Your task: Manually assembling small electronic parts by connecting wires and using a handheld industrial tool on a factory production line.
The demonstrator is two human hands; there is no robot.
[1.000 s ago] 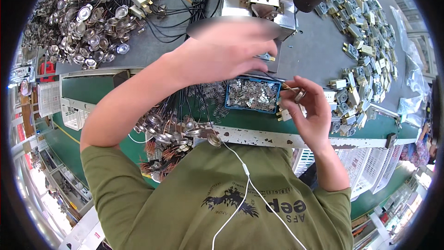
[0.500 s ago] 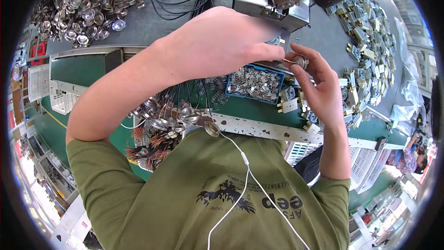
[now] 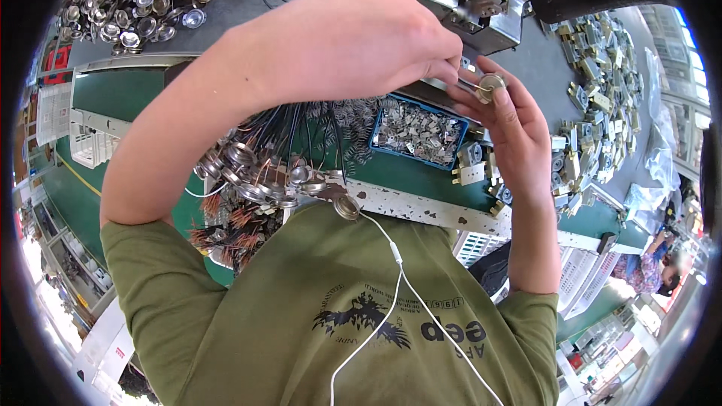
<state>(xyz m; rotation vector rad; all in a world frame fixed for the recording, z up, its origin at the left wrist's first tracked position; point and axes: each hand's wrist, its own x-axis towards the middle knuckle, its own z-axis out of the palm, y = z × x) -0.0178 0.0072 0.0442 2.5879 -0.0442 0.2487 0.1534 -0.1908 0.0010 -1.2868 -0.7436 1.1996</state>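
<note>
The right hand (image 3: 514, 124) is raised at the middle of the scene, slightly to the right, its thumb and fingers grasping a round metal disc (image 3: 492, 88) with a thin lead running leftward from it. The left hand (image 3: 402, 41) reaches across from the left, its fingers curled with the tips just beside that lead; whether they grip it I cannot tell. Nearer than the disc and a little left sits a blue tray (image 3: 421, 160) full of small metal pieces (image 3: 420, 131), with springs (image 3: 353, 128) to its left and a few blocks (image 3: 471, 173) to its right. Beyond the hands, a metal fixture (image 3: 485, 4) stands on the grey table (image 3: 538, 53). A heap of metal cups (image 3: 147, 4) covers the far left, and a broad pile of switch-like blocks (image 3: 598, 98) lies on the right.
</note>
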